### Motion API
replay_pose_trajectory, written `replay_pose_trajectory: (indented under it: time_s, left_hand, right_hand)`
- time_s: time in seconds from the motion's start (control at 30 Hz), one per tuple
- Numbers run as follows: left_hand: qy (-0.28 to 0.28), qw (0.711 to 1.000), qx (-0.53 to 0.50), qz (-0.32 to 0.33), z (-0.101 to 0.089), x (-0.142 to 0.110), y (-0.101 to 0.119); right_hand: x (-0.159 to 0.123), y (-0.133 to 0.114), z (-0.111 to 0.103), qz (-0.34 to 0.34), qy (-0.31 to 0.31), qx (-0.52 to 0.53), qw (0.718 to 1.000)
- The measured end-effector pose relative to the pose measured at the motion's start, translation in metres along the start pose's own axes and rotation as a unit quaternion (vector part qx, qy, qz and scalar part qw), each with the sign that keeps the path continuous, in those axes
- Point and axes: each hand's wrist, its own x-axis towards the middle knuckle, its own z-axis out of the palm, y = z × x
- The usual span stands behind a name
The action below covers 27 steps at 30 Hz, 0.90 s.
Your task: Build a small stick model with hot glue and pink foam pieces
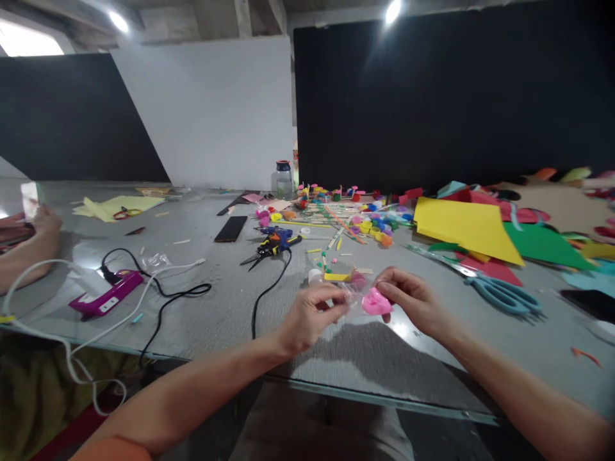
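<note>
Bare forearms (206, 384) reach out, left hand (307, 314) pinching clear plastic film (354, 297), right hand (413, 298) gripping a soft, bright-pink, seemingly unshaped lump (375, 301).

The tabletop (192, 320) looks matt and finely ribbed. At one o'clock, the yellow sheet (461, 224) looks like smooth paper. At three o'clock, the scissors' blue handles (504, 296) look like plastic. The power strip (108, 294) at nine o'clock appears to be glossy plastic.

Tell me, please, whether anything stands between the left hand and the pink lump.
Clear plastic film, pinched by the left hand, reaches toward the pink lump in the right hand; nothing else is visible directly between them.
</note>
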Motion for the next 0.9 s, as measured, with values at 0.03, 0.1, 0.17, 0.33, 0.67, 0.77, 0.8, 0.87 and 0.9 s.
replay_pose_trajectory:
  time_s: [0.03, 0.1, 0.17, 0.33, 0.67, 0.77, 0.8, 0.87, 0.9]
  left_hand:
    - [-0.007, 1.000, 0.002, 0.009, 0.000, 0.001, -0.001]
    - [-0.019, 0.999, 0.013, 0.036, -0.002, 0.002, -0.003]
    - [-0.026, 0.998, 0.030, 0.055, -0.003, 0.003, -0.004]
    - [-0.032, 0.997, 0.057, 0.041, -0.004, 0.002, -0.004]
    - [-0.041, 0.987, 0.128, 0.091, -0.006, 0.007, -0.011]
    - [-0.016, 0.985, 0.143, 0.098, -0.006, 0.008, -0.012]
    - [-0.012, 0.985, 0.145, 0.094, -0.007, 0.008, -0.012]
    - [-0.014, 0.985, 0.145, 0.088, -0.007, 0.008, -0.011]
    - [-0.020, 0.986, 0.142, 0.086, -0.006, 0.008, -0.011]
  right_hand:
    - [0.000, -0.001, 0.002, 0.000, 0.001, -0.013, 1.000]
    - [-0.001, -0.004, 0.005, 0.000, -0.001, -0.035, 0.999]
    - [-0.001, -0.006, 0.008, 0.000, -0.007, -0.057, 0.998]
    - [-0.002, -0.006, 0.014, 0.013, -0.016, -0.112, 0.993]
    - [-0.006, -0.007, 0.025, 0.022, 0.039, -0.172, 0.984]
    - [-0.007, -0.007, 0.027, 0.018, 0.081, -0.176, 0.981]
    - [-0.007, -0.007, 0.028, 0.014, 0.090, -0.175, 0.980]
    - [-0.007, -0.006, 0.028, -0.001, 0.100, -0.180, 0.979]
    - [-0.008, -0.005, 0.028, -0.011, 0.105, -0.187, 0.977]
